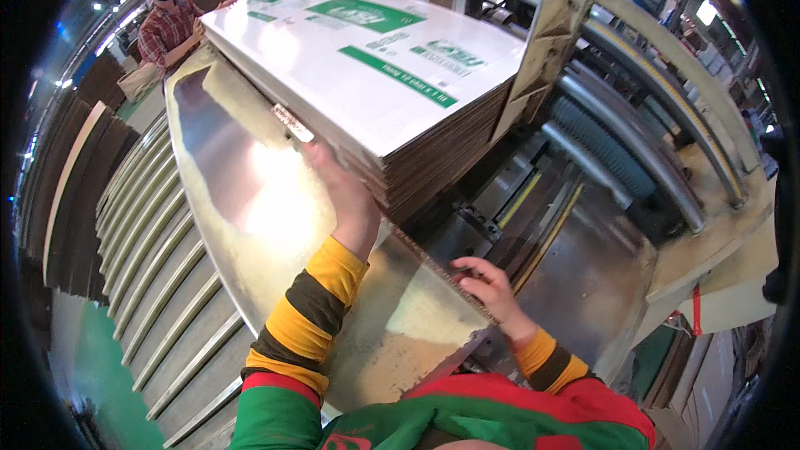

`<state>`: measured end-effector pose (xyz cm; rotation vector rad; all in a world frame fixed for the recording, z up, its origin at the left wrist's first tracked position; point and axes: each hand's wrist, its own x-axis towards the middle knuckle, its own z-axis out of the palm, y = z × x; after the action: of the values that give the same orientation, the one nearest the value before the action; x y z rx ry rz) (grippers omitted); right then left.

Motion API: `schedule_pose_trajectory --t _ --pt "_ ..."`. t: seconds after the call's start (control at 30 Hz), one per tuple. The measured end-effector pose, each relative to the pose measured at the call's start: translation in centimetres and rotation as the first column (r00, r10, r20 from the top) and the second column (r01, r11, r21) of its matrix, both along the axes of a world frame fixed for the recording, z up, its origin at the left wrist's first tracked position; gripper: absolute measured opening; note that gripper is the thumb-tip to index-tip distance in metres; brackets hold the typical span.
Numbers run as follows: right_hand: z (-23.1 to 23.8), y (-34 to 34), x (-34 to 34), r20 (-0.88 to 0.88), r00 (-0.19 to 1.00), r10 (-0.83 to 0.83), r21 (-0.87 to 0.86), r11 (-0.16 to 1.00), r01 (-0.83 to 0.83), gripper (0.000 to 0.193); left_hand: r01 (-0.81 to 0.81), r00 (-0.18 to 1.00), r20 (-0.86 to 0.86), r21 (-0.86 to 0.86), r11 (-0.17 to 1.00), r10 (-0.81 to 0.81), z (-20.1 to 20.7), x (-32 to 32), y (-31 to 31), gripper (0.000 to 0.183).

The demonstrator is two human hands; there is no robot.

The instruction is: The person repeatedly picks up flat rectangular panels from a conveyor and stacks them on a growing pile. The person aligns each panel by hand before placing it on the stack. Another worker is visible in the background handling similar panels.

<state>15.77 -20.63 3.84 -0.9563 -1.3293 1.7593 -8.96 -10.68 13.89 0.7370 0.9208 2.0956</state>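
A tall stack of flat cardboard sheets (442, 154), white with green print on top, lies between the metal table and the machine. My left hand (343, 196) reaches along the stack's near side, its fingers stretched out and slightly blurred. Just beyond its fingertips a small pale block with dark marks (292, 122) sits by the table edge; whether I touch it I cannot tell. Over the edge of the shiny metal table (417, 317) rests my right hand (493, 292), fingers loosely bent and apart, holding nothing.
A machine with long rollers (629, 129) and an upright metal plate (537, 67) borders the stack at right. A roller conveyor (167, 283) runs along the left, with brown cardboard piles (79, 200) beyond it. A person in a plaid shirt (167, 29) stands at the stack's far end.
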Motion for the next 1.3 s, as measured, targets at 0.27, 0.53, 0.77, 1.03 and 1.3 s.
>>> schedule_pose_trajectory --t 0.27,0.53,0.77,1.03,1.3 --pt "-0.3 0.7 0.3 0.039 0.999 0.01 0.1 0.995 -0.014 0.033 -0.109 0.963 -0.225 0.167 0.98 0.146 -2.4 0.7 2.1 0.073" --pt "0.7 6.2 -2.5 0.029 0.814 -0.58 0.907 0.357 0.222 0.045 -0.272 0.959 -0.095 -0.029 0.962 0.269 -6.0 -2.6 -2.1 0.057" --pt "5.1 18.7 -13.9 -0.297 0.75 -0.592 0.949 -0.268 0.164 0.062 -0.181 0.942 -0.281 0.042 0.983 0.186 -6.6 -1.6 -2.1 0.067" --pt "13.4 20.2 -11.3 0.031 0.869 -0.494 0.982 -0.146 -0.118 0.058 -0.036 0.629 -0.776 0.032 0.999 0.048 -7.5 -0.5 -0.6 0.082" --pt "21.4 34.0 -10.5 0.315 0.26 -0.913 0.916 0.221 -0.335 0.052 -0.038 0.585 -0.81 0.006 0.999 0.027 -7.4 -0.6 -0.7 0.09"
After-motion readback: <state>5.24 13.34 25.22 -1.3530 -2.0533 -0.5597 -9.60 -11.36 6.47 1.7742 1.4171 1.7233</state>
